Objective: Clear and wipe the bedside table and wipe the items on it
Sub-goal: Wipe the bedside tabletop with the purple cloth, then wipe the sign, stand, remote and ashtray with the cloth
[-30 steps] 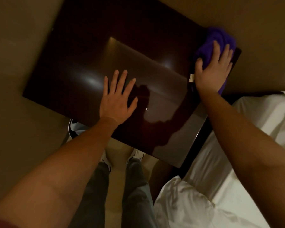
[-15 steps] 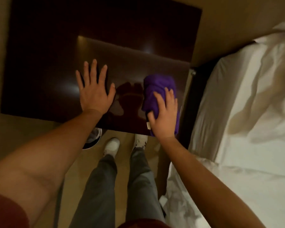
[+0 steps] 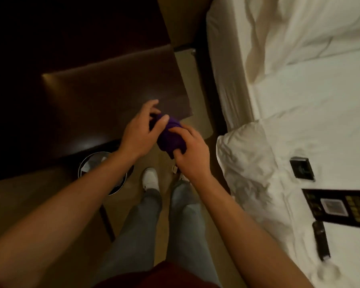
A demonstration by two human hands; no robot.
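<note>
With the purple cloth (image 3: pixel 170 136) gripped between the curled left hand (image 3: pixel 140 132) and right hand (image 3: pixel 190 151) just off the counter (image 3: pixel 112 84) corner, it could be dropped onto the floor if re-bunched carelessly.

Both forearms are bare from wrist to elbow, with no watch, ring or band showing on the left hand (image 3: pixel 138 132) or the right hand (image 3: pixel 192 151). A dark red top (image 3: pixel 154 276) fills the bottom centre of the frame, its edge also showing at the lower left corner. Below it run grey trousers (image 3: pixel 146 221), ending in white shoes (image 3: pixel 151 179) near the middle of the frame.
</note>
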